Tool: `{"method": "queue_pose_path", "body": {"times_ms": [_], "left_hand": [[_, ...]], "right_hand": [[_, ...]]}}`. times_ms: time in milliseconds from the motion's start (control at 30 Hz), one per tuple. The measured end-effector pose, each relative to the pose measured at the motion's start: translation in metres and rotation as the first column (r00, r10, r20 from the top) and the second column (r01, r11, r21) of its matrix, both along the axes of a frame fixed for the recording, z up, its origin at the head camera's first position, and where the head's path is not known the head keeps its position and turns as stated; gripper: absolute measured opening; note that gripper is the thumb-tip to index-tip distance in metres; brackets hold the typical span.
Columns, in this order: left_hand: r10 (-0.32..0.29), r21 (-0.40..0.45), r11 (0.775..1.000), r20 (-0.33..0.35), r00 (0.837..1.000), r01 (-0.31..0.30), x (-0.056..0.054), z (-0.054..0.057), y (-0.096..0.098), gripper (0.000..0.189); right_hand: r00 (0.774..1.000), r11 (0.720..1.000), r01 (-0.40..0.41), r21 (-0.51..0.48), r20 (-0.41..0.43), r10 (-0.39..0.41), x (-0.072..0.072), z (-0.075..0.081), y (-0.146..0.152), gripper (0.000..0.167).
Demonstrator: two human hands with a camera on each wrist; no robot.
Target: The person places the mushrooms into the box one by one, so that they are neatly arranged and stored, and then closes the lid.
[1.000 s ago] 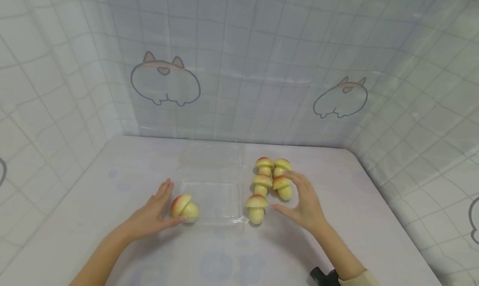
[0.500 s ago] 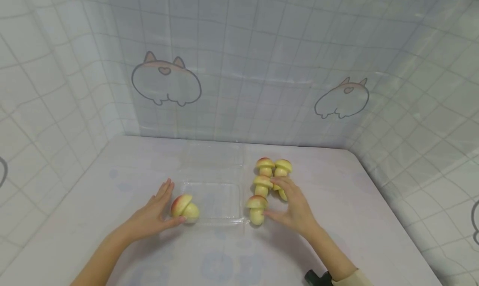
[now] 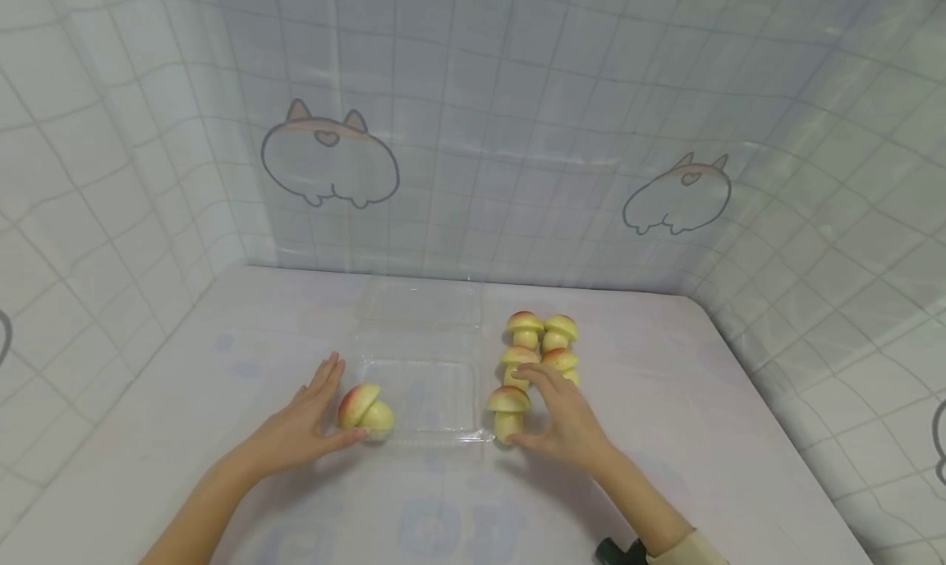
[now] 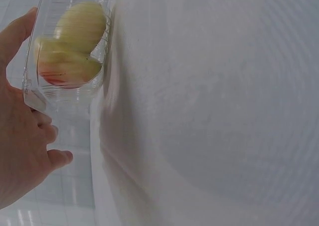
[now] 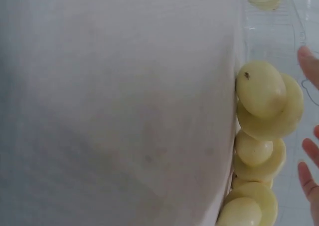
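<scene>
A clear plastic clamshell box (image 3: 432,397) lies on the table with its lid (image 3: 424,304) folded back. One yellow toy mushroom (image 3: 378,417) with a reddish cap lies inside at the left end. My left hand (image 3: 299,429) rests against the box's left side, fingers extended, thumb at the front rim. Beside the box's right end, several more toy mushrooms stand in two columns. My right hand (image 3: 565,421) hovers with thumb and fingers spread around the front toy mushroom (image 3: 507,405). In the right wrist view, its fingers stand apart from this mushroom (image 5: 261,89).
A white table (image 3: 296,516) is backed and flanked by a pale grid-patterned curtain (image 3: 510,130) with cartoon outlines. Another toy mushroom (image 3: 525,323) and a neighbouring one (image 3: 560,328) stand at the back. A dark object (image 3: 619,551) sits at my right wrist.
My right hand has moved left and toward the front, from the right column of mushrooms to the front one of the left column. My left hand and the box have stayed put.
</scene>
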State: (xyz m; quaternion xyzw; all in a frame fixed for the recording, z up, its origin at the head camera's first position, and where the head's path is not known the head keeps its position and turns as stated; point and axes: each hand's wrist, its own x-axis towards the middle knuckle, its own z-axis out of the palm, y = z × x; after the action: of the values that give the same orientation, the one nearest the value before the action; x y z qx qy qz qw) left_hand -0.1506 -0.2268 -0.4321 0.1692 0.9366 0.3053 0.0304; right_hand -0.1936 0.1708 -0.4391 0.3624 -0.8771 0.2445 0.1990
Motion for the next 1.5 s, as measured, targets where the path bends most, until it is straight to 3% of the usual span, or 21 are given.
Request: {"method": "queue_pose_path", "body": {"times_ms": [133,367,733,1100,1333,1500], "left_hand": [[0.001,-0.007,1.0,-0.006,1.0,-0.001,0.0,0.0,0.0,0.107],[0.003,-0.01,1.0,-0.009,1.0,-0.003,0.0,0.003,0.001,0.107],[0.006,-0.016,1.0,-0.019,1.0,-0.006,-0.001,0.003,0.002,0.108],[0.008,-0.003,1.0,-0.003,1.0,-0.008,0.001,0.003,0.002,0.107],[0.004,-0.004,1.0,-0.013,1.0,-0.005,0.001,0.002,0.002,0.107],[0.01,-0.002,1.0,-0.015,1.0,-0.01,0.002,0.001,0.002,0.107]], "right_hand": [[1.0,0.999,-0.017,0.051,-0.008,0.018,-0.001,-0.004,-0.001,0.083],[0.999,0.99,-0.008,0.139,0.05,0.001,-0.001,-0.007,-0.005,0.083],[0.985,0.978,0.057,0.198,0.147,-0.087,0.005,-0.001,-0.008,0.081],[0.986,0.96,0.102,0.26,0.105,-0.133,0.01,0.001,-0.009,0.083],[0.969,0.959,0.171,0.225,0.137,-0.205,0.011,0.015,-0.005,0.082],[0.976,0.97,0.183,0.159,0.09,-0.199,0.011,0.024,-0.002,0.082]]}}
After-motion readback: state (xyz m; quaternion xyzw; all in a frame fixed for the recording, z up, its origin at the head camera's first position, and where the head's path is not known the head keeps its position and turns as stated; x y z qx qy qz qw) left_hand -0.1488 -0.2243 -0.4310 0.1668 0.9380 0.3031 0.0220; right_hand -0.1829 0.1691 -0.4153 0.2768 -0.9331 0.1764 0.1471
